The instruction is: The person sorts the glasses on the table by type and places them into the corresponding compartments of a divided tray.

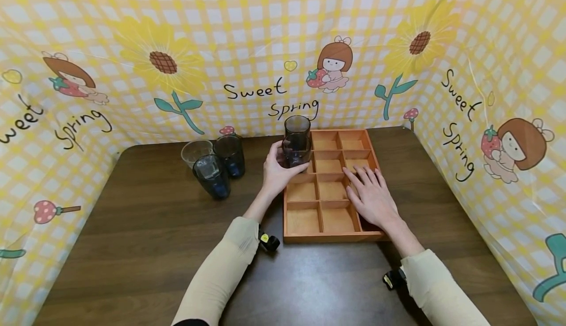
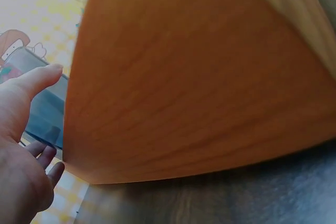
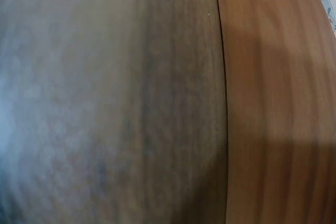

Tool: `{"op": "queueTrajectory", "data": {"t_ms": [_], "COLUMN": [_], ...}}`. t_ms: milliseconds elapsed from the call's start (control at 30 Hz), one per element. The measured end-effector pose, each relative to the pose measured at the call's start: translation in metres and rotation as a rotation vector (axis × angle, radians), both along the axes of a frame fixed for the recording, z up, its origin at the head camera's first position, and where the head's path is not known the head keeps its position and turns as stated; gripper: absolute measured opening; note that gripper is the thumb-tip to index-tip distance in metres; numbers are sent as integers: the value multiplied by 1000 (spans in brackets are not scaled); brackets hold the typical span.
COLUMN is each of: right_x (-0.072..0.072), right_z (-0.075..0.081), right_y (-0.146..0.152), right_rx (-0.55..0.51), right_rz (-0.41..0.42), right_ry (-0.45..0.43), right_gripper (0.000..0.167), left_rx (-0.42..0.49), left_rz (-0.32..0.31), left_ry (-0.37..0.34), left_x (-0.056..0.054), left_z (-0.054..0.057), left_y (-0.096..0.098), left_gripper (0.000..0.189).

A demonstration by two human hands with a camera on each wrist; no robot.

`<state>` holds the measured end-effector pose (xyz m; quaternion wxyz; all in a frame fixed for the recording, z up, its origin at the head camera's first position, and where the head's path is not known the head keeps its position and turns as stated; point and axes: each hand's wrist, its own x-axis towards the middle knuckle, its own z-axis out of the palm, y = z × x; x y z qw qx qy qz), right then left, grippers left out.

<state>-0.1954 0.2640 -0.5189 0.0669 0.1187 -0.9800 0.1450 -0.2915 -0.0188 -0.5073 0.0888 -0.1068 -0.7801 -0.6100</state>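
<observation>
My left hand (image 1: 278, 171) holds a dark tinted drinking glass (image 1: 295, 155) at the left side of the wooden compartment tray (image 1: 336, 237), its thumb on the near side and fingers on the far left. Right behind that glass stands a second dark glass (image 1: 297, 125), partly overlapped by it. In the left wrist view, the thumb and fingers of the hand (image 2: 23, 129) lie either side of the bluish glass (image 2: 47, 108). With fingers spread, my right hand (image 1: 373, 198) rests on the right part of the tray. That hand is outside the right wrist view.
Left of the tray, a clear glass (image 1: 191, 148) and two dark glasses, one nearer (image 1: 212, 178) and one behind (image 1: 231, 156), stand close together on the brown table (image 1: 146, 237). A yellow checked cloth (image 1: 247, 36) rises at the back and both sides.
</observation>
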Motion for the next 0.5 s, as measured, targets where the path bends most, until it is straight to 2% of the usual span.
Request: {"op": "queueTrajectory", "data": {"t_ms": [500], "right_x": [1], "right_z": [1], "right_y": [-1], "right_rx": [-2], "right_rz": [-5], "right_ry": [3], "right_gripper": [56], "left_rx": [-33], "left_rz": [27], "left_ry": [-8], "left_x": [0], "left_z": [-3], "left_y": [1], "left_gripper": [81]}}
